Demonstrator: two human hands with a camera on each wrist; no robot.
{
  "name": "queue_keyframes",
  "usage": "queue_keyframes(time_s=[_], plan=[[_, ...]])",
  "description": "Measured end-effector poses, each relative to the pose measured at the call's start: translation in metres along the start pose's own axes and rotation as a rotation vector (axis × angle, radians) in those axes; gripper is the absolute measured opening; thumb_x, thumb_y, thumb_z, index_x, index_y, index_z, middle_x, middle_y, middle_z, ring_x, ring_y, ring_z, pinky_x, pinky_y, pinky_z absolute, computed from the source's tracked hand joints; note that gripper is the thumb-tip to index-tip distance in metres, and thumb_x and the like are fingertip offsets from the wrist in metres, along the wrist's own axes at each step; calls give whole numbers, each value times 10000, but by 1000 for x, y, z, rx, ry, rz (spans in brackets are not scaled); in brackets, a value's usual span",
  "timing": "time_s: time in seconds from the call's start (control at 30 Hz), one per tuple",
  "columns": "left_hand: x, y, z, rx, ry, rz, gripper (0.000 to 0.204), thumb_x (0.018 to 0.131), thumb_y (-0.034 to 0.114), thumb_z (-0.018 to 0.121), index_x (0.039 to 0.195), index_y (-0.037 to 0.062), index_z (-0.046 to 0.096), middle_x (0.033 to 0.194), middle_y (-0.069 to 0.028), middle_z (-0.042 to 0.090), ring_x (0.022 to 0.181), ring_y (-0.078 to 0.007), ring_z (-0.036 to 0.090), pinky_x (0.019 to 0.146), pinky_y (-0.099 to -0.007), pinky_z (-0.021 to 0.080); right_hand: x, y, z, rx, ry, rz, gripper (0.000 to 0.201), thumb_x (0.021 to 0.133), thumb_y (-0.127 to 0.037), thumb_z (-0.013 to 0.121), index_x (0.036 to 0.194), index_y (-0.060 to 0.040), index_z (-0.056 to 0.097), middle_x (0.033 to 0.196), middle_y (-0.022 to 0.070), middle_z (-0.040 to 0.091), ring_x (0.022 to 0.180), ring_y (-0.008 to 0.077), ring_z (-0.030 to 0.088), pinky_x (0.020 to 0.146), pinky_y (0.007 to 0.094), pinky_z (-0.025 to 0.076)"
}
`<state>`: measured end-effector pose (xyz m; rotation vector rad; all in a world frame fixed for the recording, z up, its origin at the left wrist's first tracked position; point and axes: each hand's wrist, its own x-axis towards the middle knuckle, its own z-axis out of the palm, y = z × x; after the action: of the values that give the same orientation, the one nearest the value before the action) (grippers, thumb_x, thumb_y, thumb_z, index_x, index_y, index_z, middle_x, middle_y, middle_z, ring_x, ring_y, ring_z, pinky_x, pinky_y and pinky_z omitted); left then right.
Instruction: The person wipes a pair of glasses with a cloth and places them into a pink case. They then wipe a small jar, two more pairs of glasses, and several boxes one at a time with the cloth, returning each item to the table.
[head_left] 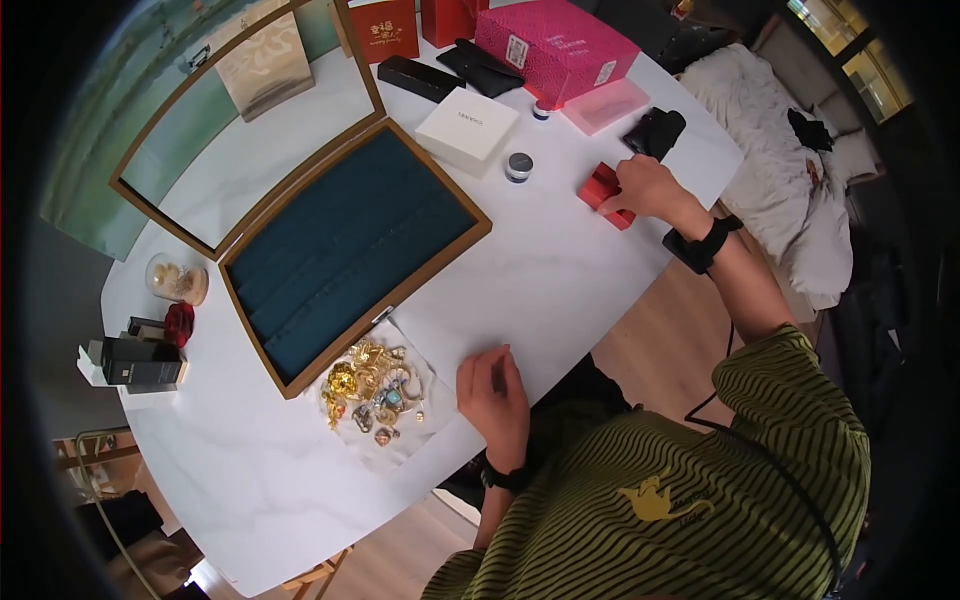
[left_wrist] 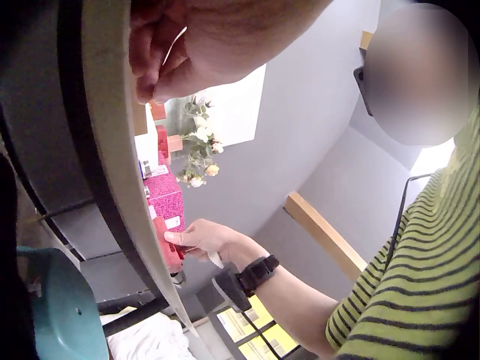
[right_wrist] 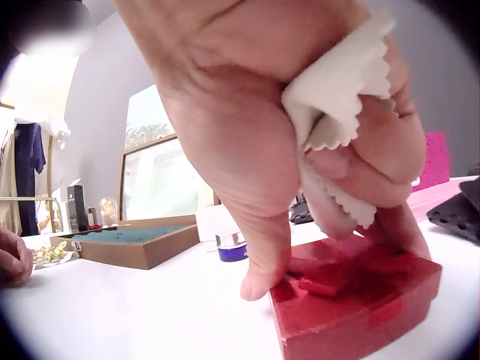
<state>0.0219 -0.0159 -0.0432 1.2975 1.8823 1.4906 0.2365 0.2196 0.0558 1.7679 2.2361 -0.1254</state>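
My right hand (head_left: 650,188) is at the table's right side, gripping a small red box (head_left: 600,184) from above, with the thumb on one side and fingers on the other. In the right wrist view, a white cloth (right_wrist: 341,82) with a scalloped edge is tucked among those same fingers, over the box. The left hand (head_left: 495,400) rests near the table's front edge, fingers loosely curled, with nothing visible in its grasp. Left of it, a pile of gold-coloured jewelry (head_left: 365,380) lies on a white sheet (head_left: 400,452).
A wooden display case (head_left: 350,240) with teal lining stands mid-table, its glass lid raised. Behind are a white box (head_left: 467,130), a small jar (head_left: 518,167), a pink box (head_left: 560,45) and a black pouch (head_left: 655,130). A black box (head_left: 140,360) stands at left.
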Motion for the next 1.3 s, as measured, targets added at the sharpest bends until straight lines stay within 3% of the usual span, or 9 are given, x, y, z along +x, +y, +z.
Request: queue_keyframes(time_s=[0.13,0.4,0.43,0.63,0.87,0.93,1.07,1.13,1.3], plan=[[-1,0,-5,-25,-17,25,80,796,-22,626,861,24,633,808,-81,583,692,-229,562,578,-312,464,-3,3,6,13,2,37,612,664,-532,748,859,44,676,804,194,662,805,342,654,719,412,525],[-4,-4,-7,-35,-10,4,73,797,-19,631,855,24,638,806,-68,587,657,-191,560,553,-289,456,-16,18,-18,-112,9,120,679,610,-618,744,760,41,680,794,193,665,761,323,664,668,403,525],[-3,-5,-6,-20,4,48,65,800,-17,633,852,22,642,802,-60,587,635,-166,554,530,-271,448,-16,17,-25,-109,-117,108,749,604,-546,782,1057,30,626,832,205,647,850,341,634,713,406,504],[-2,-6,-3,-27,8,30,90,796,-34,638,862,26,641,827,-59,595,663,-168,572,519,-260,460,-18,16,-18,-176,-105,-260,1000,537,-233,849,1400,-81,368,910,164,643,883,343,613,776,394,482],[-1,-7,-2,-5,2,-21,107,788,-46,641,867,25,640,839,-61,595,673,-158,576,499,-253,457,-5,20,-21,-50,-159,-383,987,534,-273,850,1381,-59,391,994,197,643,906,348,619,774,398,489],[-1,-7,-4,18,-10,16,113,781,-48,645,866,26,640,838,-61,591,655,-153,565,481,-246,446,-2,29,-14,41,-73,-428,959,588,-416,821,1374,-64,399,878,187,656,824,347,632,723,408,497],[-2,-9,-2,34,-25,-2,114,778,-48,643,862,30,640,823,-58,584,643,-155,553,477,-247,444,0,23,-29,-22,-20,-312,979,570,-396,833,1374,-54,393,911,221,652,830,372,629,724,414,491],[-1,-9,-2,56,-25,7,107,781,-43,643,858,31,638,809,-58,579,636,-156,546,488,-251,444,0,10,-40,-46,-173,-247,973,570,-418,831,1362,-55,399,911,226,654,842,371,629,721,415,488],[-1,-9,-1,77,-18,23,92,783,-34,647,850,29,633,799,-59,573,625,-154,537,494,-252,430,7,25,-22,62,-188,-383,886,589,-333,828,1329,-60,424,893,214,656,823,372,628,723,408,486]])
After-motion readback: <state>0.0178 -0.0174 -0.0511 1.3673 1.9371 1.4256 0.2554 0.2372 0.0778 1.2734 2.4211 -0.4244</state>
